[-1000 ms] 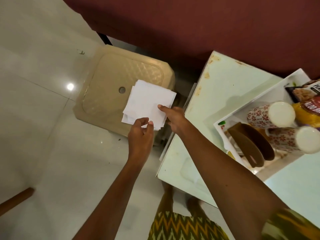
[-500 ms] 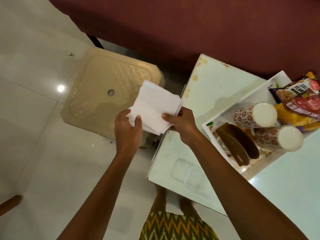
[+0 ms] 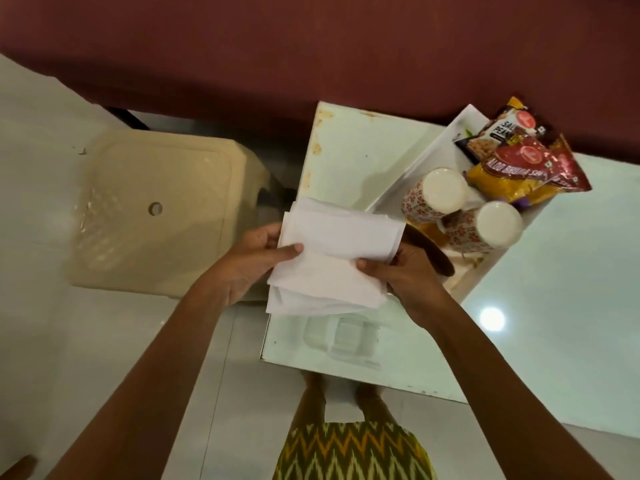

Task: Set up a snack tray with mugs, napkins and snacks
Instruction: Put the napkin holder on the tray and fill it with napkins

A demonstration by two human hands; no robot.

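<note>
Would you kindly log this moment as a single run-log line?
hands: left hand and right hand both hold napkin stack | tray: two mugs, snack packets on it | napkin stack: not yet on tray

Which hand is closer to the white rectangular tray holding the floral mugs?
Right. The right hand grips the white paper napkins beside the tray; the left hand holds their far edge, toward the beige plastic stool.

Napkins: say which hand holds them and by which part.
Both. The left hand grips the napkins at their left edge, thumb on top; the right hand pinches their right edge.
</note>
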